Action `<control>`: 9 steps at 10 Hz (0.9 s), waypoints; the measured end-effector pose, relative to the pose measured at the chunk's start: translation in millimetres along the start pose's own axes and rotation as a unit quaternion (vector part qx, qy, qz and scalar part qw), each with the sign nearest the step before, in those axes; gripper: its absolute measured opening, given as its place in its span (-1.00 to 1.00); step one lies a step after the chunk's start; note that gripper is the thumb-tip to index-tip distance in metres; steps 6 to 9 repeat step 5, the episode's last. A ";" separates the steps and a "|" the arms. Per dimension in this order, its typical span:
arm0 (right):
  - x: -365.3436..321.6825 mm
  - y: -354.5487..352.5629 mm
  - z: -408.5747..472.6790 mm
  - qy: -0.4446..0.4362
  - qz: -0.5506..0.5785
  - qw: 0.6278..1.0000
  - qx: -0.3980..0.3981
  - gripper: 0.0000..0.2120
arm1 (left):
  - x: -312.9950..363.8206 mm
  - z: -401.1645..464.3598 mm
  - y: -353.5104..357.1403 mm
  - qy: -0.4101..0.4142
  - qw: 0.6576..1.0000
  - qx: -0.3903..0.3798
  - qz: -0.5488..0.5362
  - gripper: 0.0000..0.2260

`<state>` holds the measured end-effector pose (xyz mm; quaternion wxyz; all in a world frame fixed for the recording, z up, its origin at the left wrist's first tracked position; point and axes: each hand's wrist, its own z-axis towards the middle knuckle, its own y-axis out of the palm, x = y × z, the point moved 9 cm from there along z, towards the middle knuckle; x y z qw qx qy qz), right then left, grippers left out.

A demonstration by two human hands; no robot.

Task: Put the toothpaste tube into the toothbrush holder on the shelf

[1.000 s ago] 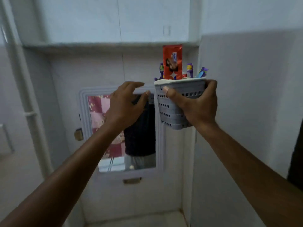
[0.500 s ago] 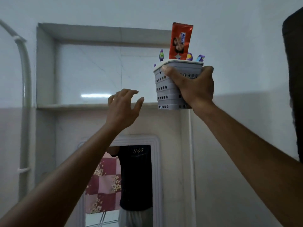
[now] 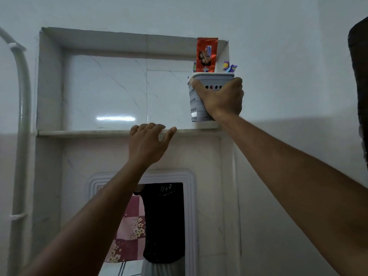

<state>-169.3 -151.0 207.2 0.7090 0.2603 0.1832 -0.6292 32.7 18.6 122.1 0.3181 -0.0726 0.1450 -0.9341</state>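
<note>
A grey perforated toothbrush holder [image 3: 196, 102] stands at the right end of the recessed wall shelf [image 3: 89, 132]. A red-orange toothpaste tube [image 3: 206, 54] sticks upright out of its top, beside purple toothbrush heads [image 3: 229, 66]. My right hand [image 3: 221, 99] is wrapped around the holder's front and side. My left hand [image 3: 149, 142] rests with its fingertips on the shelf's front edge, fingers apart, holding nothing.
The niche has marble-tiled walls and a close right side wall next to the holder. A white pipe [image 3: 22, 116] runs up the left. Below the shelf hangs a white-framed mirror [image 3: 159, 222]. A dark object [image 3: 359, 76] fills the right edge.
My right hand has carried the holder up and right and its base now meets the shelf. My left hand rose from mid-air to the shelf's edge. The view tilted upward.
</note>
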 end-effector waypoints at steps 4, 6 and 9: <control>63.4 75.9 -25.2 0.043 -0.124 0.962 -0.239 0.18 | 0.1 -2.2 1.6 0.012 0.999 0.036 0.001 -0.42; 59.2 62.8 -23.4 0.017 -0.140 0.972 -0.190 0.19 | -3.2 -3.1 3.7 0.011 0.999 0.044 -0.019 -0.46; 59.2 62.8 -23.4 0.017 -0.140 0.972 -0.190 0.19 | -3.2 -3.1 3.7 0.011 0.999 0.044 -0.019 -0.46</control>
